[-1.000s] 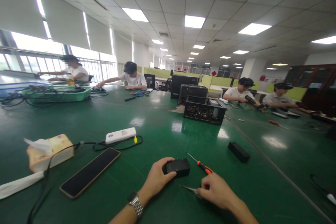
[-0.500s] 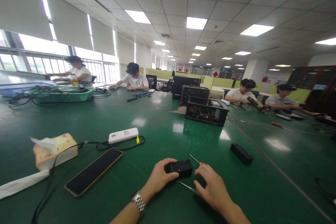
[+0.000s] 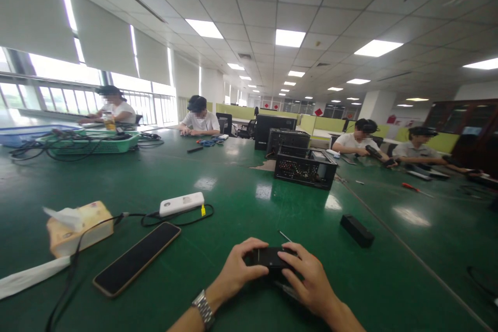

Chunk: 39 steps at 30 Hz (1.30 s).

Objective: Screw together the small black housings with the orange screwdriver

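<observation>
Between my two hands is a small black rectangular box point(image 3: 269, 258), low over the green table. My left hand point(image 3: 241, 264) grips its left end, thumb on the near side and fingers on the far side. On the right end, my right hand point(image 3: 307, 275) has its fingers and thumb closed round the box. A thin screwdriver point(image 3: 285, 236) lies just beyond, its shaft showing and its handle mostly behind my right hand. Tweezers point(image 3: 288, 290) lie partly hidden under my right hand.
A second black box point(image 3: 357, 230) lies to the right. On the left are a phone point(image 3: 138, 259), a white power bank point(image 3: 182, 204) with a cable, and a tissue pack point(image 3: 81, 228). An open computer case point(image 3: 305, 168) stands farther back. Several people sit around the table.
My right hand has moved left onto the box and now grips its right end. It covers the screwdriver's orange handle. My left hand keeps its hold.
</observation>
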{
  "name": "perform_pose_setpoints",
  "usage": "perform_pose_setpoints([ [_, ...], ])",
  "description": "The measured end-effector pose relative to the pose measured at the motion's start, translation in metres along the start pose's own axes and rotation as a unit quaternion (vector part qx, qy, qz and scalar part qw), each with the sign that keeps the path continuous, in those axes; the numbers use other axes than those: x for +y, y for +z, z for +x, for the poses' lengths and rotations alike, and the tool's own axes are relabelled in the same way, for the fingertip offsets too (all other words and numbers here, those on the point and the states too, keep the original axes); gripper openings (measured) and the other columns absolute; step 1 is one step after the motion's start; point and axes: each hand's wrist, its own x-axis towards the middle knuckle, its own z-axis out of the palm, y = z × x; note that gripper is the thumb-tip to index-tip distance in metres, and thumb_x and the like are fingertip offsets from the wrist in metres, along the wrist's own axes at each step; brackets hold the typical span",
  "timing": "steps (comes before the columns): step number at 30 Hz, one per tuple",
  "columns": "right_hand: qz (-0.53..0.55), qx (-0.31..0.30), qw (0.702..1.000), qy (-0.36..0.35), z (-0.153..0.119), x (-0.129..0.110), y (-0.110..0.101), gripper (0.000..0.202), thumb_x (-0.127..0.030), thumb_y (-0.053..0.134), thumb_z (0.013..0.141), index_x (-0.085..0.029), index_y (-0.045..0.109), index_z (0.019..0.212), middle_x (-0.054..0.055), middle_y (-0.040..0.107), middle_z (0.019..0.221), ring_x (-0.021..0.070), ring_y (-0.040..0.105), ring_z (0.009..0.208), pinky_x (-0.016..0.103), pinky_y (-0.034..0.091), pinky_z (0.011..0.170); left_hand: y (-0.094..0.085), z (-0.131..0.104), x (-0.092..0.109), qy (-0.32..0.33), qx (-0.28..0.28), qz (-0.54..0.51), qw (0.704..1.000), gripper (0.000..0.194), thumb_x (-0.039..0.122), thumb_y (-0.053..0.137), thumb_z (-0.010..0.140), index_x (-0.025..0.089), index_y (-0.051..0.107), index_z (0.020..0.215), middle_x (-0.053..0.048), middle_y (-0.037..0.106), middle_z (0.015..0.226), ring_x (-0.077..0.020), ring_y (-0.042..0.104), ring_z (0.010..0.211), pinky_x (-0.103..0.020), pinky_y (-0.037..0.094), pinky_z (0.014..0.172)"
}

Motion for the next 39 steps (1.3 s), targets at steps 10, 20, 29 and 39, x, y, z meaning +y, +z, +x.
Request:
perform_pose_setpoints([
  [10, -0.25, 0.38, 0.812, 0.367, -0.059, 0.127, -0.105, 0.047, -0.049, 0.054, 0.081, -0.01, 0.072, 0.102, 0.017, 0.064, 0.102, 0.0326, 0.06, 0.099, 0.043, 0.049, 0.083, -0.009, 0.001, -0.008, -0.02, 0.171, 0.131, 0.976, 0.028, 0.042, 0.065, 0.077, 0.02, 0.07, 0.094, -0.007, 0.069, 0.092, -0.0226, 0.062, 0.08, -0.031, 0.05, 0.067],
  [20, -0.196, 0.172, 0.679, 0.686, -0.108, 0.169, -0.114, 0.056, -0.057, 0.04, 0.082, -0.021, 0.06, 0.121, 0.022, 0.05, 0.128, 0.046, 0.055, 0.104, 0.056, 0.047, 0.065, -0.012, 0.004, -0.015, -0.003, 0.2, 0.147, 0.969, 0.023, 0.036, 0.062, 0.079, 0.019, 0.07, 0.092, -0.006, 0.069, 0.089, -0.021, 0.062, 0.075, -0.029, 0.049, 0.062],
  [29, -0.288, 0.21, 0.783, 0.509, -0.083, 0.159, -0.096, 0.057, -0.052, 0.041, 0.084, -0.018, 0.055, 0.126, 0.02, 0.046, 0.136, 0.0436, 0.045, 0.119, 0.057, 0.041, 0.089, -0.013, 0.003, -0.016, -0.02, 0.194, 0.155, 0.968, 0.024, 0.038, 0.061, 0.08, 0.019, 0.069, 0.093, -0.005, 0.068, 0.09, -0.0211, 0.062, 0.076, -0.029, 0.048, 0.062],
  [39, -0.192, 0.116, 0.837, 0.499, -0.084, 0.194, -0.068, 0.062, -0.051, 0.039, 0.083, -0.014, 0.057, 0.129, 0.02, 0.052, 0.132, 0.0377, 0.057, 0.111, 0.049, 0.048, 0.084, -0.01, 0.002, -0.017, -0.023, 0.183, 0.153, 0.971, 0.022, 0.034, 0.06, 0.081, 0.018, 0.069, 0.093, -0.005, 0.068, 0.088, -0.0203, 0.062, 0.075, -0.029, 0.047, 0.063],
])
